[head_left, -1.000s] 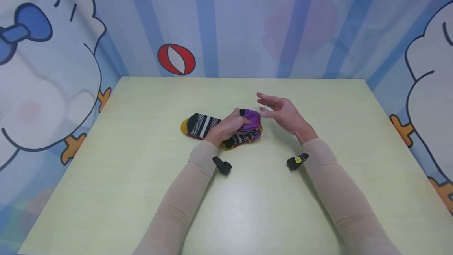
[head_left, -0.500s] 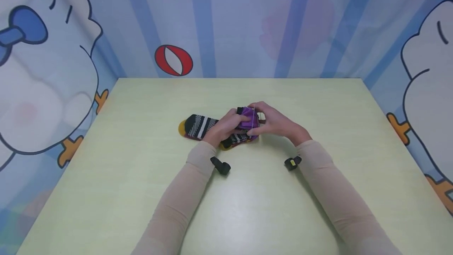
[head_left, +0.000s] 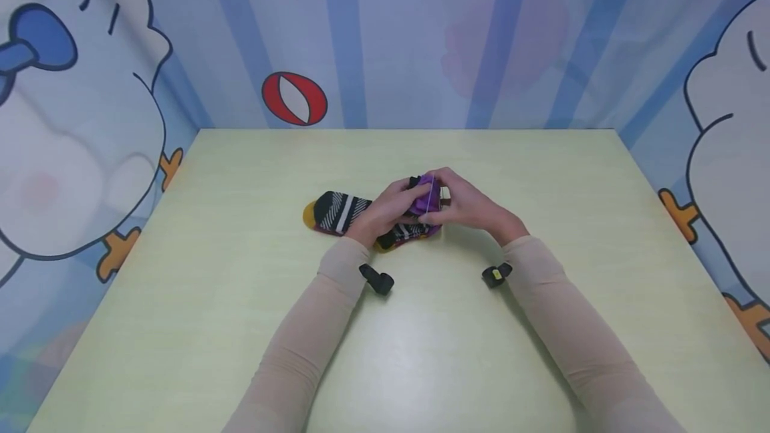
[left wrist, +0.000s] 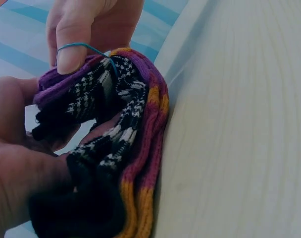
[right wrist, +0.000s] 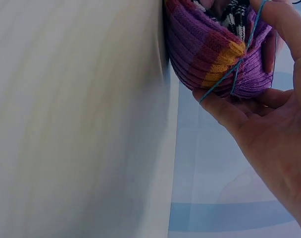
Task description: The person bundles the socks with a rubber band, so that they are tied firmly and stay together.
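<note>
A pair of patterned knit socks, black and white with mustard toes and purple cuffs, lies on the table with the cuff end folded back over itself. My left hand grips the folded part, thumb on top. A thin teal rubber band crosses the folded end. My right hand holds this band stretched on its thumb and fingers, close around the fold. In the left wrist view the band loops over the right thumb. The fold stands a little open, and the inner left fingers are partly hidden by the socks.
The pale wooden table extends on all sides of the socks. Behind it hangs a blue striped cloth with cartoon prints. A small black camera mount sits on the left wrist, another on the right.
My right hand has moved left and down from beside the socks to their folded end, bringing the rubber band over it. The left hand keeps its grip and has lifted the purple fold slightly.
</note>
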Action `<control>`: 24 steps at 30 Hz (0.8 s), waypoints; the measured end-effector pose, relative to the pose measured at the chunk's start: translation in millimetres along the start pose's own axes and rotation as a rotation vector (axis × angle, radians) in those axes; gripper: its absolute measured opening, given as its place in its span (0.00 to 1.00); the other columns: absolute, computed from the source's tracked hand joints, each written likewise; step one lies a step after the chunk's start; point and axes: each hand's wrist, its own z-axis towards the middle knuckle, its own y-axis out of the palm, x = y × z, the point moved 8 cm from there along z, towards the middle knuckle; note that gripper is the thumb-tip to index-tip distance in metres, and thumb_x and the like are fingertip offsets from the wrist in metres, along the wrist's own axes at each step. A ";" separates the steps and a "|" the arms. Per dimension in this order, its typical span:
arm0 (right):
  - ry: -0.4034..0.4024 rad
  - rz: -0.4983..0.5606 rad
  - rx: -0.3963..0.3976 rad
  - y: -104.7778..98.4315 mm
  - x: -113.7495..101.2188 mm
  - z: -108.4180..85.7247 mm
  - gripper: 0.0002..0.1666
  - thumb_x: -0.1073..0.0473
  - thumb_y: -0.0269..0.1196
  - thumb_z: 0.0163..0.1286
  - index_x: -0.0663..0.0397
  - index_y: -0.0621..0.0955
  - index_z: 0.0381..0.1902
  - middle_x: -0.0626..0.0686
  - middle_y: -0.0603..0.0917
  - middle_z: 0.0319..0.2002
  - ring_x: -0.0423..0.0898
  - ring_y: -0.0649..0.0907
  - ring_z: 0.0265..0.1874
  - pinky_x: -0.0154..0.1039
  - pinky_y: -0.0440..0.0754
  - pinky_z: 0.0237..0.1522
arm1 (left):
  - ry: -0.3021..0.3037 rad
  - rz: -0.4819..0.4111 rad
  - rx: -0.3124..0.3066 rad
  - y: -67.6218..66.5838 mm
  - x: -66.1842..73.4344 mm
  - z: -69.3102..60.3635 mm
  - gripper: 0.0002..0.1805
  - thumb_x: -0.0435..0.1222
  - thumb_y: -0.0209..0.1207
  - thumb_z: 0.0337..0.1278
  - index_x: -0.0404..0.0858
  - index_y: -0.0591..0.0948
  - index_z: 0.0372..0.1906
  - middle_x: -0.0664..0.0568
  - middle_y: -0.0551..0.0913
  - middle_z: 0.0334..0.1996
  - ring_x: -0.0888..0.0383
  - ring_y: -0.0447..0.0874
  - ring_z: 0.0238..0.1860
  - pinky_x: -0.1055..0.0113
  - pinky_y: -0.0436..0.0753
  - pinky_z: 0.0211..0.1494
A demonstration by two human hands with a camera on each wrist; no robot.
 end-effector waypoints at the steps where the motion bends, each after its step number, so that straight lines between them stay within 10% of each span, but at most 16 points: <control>1: 0.005 0.017 -0.003 0.4 0.2 0.4 0.41 0.62 0.75 0.58 0.66 0.67 0.64 0.64 0.67 0.61 0.57 0.70 0.62 0.53 0.77 0.58 | 0.002 0.001 0.007 -0.7 0.4 -0.1 0.27 0.45 0.52 0.76 0.34 0.69 0.69 0.38 0.77 0.57 0.46 0.80 0.55 0.58 0.84 0.51; 16: 0.063 -0.071 0.055 -7.4 6.2 -8.8 0.46 0.60 0.76 0.57 0.68 0.65 0.67 0.65 0.71 0.60 0.56 0.76 0.54 0.51 0.79 0.52 | -0.030 -0.202 -0.016 -2.3 -4.3 2.1 0.18 0.40 0.47 0.69 0.33 0.70 0.57 0.33 0.80 0.54 0.42 0.82 0.50 0.45 0.77 0.59; 24: 0.072 -0.155 0.060 -14.8 0.7 -4.7 0.46 0.57 0.78 0.52 0.66 0.69 0.64 0.65 0.75 0.57 0.57 0.79 0.51 0.51 0.77 0.54 | 0.016 -0.234 -0.135 4.3 2.7 -2.7 0.11 0.33 0.42 0.67 0.34 0.72 0.47 0.44 0.80 0.42 0.50 0.78 0.48 0.45 0.74 0.61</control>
